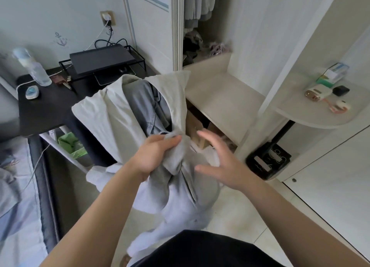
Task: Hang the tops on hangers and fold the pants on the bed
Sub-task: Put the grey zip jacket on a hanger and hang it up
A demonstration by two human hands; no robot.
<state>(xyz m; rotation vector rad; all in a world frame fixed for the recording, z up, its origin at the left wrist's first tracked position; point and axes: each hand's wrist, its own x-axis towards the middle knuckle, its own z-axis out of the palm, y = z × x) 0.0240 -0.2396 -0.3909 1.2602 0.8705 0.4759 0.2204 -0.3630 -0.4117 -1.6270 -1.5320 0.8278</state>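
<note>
A person's left hand (154, 156) clenches a bundle of clothing (176, 164) at its gathered neck, fingers curled round the grey fabric. The right hand (222, 162) hovers just beside it, released, fingers spread and holding nothing. From the grip a beige top (112, 114) fans up and away, wrapped around a blue-grey garment (142, 102). A pale garment (180, 212) trails down toward the floor (236, 216), so the long axis runs away from the body above and down toward the feet below. The free right hand is nearer the loose right edge and looks placed to separate a piece. The bed (18, 206) lies to the left, a dark surface (44, 110) ahead left, and the open wardrobe (220, 90) ahead right.
</note>
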